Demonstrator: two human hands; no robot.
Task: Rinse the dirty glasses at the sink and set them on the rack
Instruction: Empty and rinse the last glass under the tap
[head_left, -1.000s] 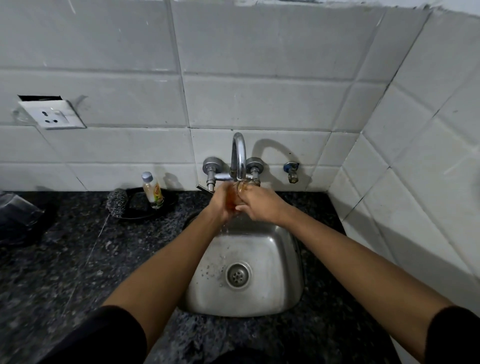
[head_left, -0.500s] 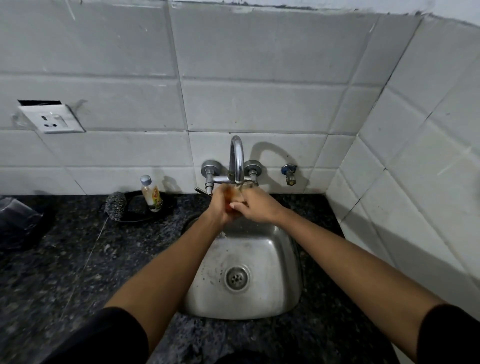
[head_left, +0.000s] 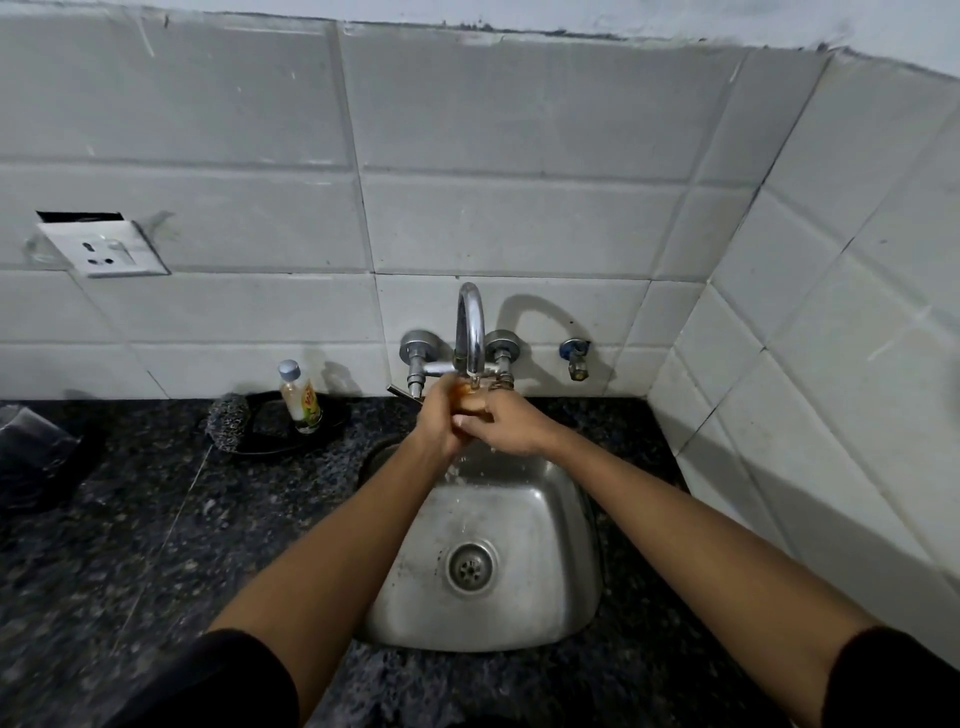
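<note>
I held the glass (head_left: 464, 399) right under the tap (head_left: 470, 332), over the sink (head_left: 540, 525), so water ran in. My left hand (head_left: 439, 418) wrapped it; my right hand (head_left: 511, 423) pinched its rim to steady it

Below the gripped clear glass (head_left: 470, 400), the sink (head_left: 540, 571) is dull, water-spotted steel; above it, a glossy chrome tap (head_left: 470, 322); around, speckled polished stone counter (head_left: 130, 545).

One head-worn wide-angle view, close in, looking forward and down; the small stainless steel sink (head_left: 483, 566) sits at six o'clock.
</note>
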